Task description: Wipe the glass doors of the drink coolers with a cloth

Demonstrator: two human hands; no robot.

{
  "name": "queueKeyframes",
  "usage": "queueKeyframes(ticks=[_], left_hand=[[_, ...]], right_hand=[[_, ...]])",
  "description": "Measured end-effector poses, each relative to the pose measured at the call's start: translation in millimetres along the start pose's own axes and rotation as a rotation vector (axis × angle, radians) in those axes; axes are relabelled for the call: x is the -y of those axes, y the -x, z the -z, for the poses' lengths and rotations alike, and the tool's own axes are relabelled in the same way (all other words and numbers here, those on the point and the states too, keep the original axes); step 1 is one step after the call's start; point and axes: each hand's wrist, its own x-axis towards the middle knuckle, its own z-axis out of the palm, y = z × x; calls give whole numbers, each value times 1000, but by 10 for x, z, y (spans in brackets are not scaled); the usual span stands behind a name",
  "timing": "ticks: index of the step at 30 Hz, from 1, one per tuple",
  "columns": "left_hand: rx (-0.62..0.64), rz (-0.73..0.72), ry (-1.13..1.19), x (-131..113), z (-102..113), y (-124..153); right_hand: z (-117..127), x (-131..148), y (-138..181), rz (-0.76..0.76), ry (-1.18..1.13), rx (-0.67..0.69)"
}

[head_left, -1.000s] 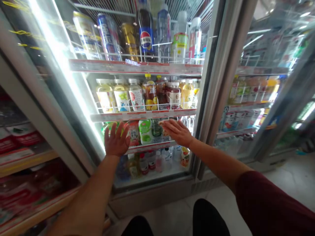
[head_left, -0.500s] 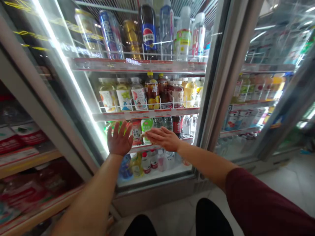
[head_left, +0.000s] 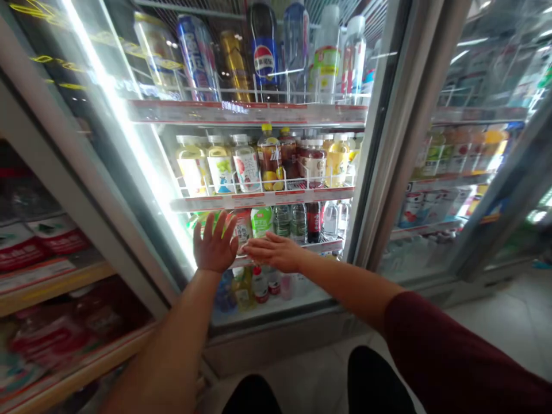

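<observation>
My left hand [head_left: 215, 245] is raised in front of the lit drinks fridge, fingers spread and holding nothing. My right hand [head_left: 276, 252] reaches across from the right, its fingers stretched out flat and pointing left, close to the left hand. Nothing shows in it. Behind both hands is the lower shelf, with a green-labelled bottle [head_left: 262, 221], a dark cola-coloured bottle [head_left: 314, 223] and clear bottles [head_left: 331, 220]. Whether either hand touches the glass, I cannot tell. The hands cover part of the lower shelf's contents.
The middle shelf [head_left: 263, 199] carries several tea and juice bottles, among them a yellow-capped one [head_left: 269, 158]. Up top stand tall cans and a Pepsi bottle [head_left: 263, 49]. A metal door frame [head_left: 399, 138] divides off another fridge at right. Packaged goods [head_left: 60, 236] fill shelves at left.
The right hand has shifted left and slightly down, nearer to the left hand. The left hand stays spread. The view has turned slightly, so the shelves sit a little further right.
</observation>
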Motion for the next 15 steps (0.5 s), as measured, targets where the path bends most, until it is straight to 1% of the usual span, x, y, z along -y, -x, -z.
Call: queueKeyframes(ticks=[3, 6, 8, 10, 12, 13, 15], left_hand=[[17, 26, -22, -16, 13, -7], [95, 108, 23, -40, 41, -25], [153, 162, 49, -53, 63, -40], [186, 196, 56, -57, 79, -52], [199, 207, 54, -53, 87, -57], [202, 205, 56, -49, 88, -56], [194, 198, 64, -40, 84, -51]], right_hand=[[55, -31, -40, -29, 26, 1], [46, 67, -16, -86, 74, -5], [-3, 157, 35, -67, 69, 12], [-24, 170, 67, -19, 37, 39], [29, 74, 59, -2, 15, 48], [83, -2, 44, -20, 17, 41], [205, -152, 25, -108, 41, 6]])
